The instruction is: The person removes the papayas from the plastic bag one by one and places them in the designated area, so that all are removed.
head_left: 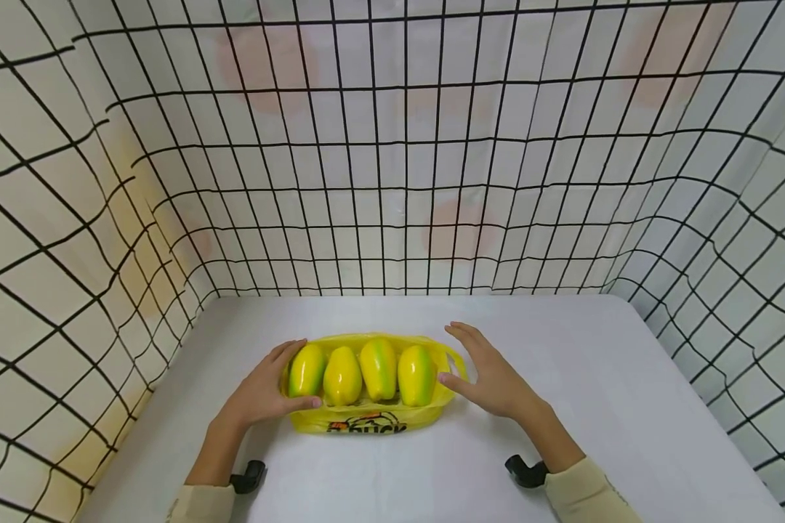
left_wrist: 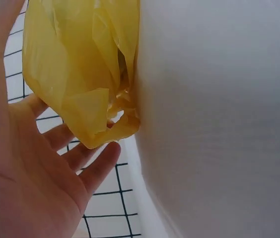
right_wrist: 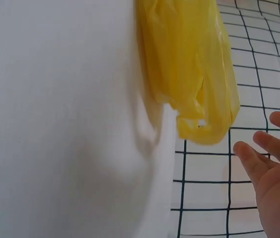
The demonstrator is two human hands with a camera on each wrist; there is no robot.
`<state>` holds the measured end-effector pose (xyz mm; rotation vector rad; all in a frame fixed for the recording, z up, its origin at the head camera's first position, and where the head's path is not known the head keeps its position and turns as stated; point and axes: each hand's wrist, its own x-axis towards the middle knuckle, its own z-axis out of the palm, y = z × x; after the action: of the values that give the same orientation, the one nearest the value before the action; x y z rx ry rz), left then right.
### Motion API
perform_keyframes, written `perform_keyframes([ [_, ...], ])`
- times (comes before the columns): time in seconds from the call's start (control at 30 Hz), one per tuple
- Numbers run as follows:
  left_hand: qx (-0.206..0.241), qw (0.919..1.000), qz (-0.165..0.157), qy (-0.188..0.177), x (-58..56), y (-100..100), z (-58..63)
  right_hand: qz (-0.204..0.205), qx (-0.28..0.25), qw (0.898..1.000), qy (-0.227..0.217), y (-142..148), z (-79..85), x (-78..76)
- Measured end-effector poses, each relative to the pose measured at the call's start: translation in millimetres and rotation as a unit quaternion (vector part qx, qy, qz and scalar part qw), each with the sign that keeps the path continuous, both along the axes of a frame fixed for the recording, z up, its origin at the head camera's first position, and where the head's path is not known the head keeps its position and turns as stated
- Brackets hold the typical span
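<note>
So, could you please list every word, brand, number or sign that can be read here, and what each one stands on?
"DUCK": black lettering on the front of the yellow plastic bag; its lower edge is cut off.
Before it: a mark too incomplete to read surely.
No other readable text or numbers in any view.

From my remote seat, the head view gives me a white, smooth-looking table (head_left: 379, 483) filling the lower part of the frame, its far edge running across just below mid-height, its near side cut off at the bottom. Directly on it, just left of lower centre, I see a yellow plastic bag (head_left: 425, 416) lying lengthwise, left to right, its opening facing up, with dark and orange print along its near side.
</note>
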<state>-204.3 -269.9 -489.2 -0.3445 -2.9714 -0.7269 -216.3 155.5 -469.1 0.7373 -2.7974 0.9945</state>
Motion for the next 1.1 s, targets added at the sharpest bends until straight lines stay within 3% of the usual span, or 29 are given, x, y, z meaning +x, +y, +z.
perform_keyframes([
  [0.43, 0.007, 0.9992, 0.011, -0.038, 1.8, -7, -7.2, 0.017, -0.045, 0.998, -0.027, -27, -11.0, 3.0],
  [0.7, 0.018, 0.9989, 0.012, -0.040, 1.5, -11, -8.1, 0.003, -0.021, 0.999, -0.047, -39, -13.1, 2.1],
  [1.1, 0.056, 0.9969, -0.022, -0.051, -2.9, -9, -8.3, -0.016, 0.012, 0.997, -0.073, -51, -17.6, 1.5],
])
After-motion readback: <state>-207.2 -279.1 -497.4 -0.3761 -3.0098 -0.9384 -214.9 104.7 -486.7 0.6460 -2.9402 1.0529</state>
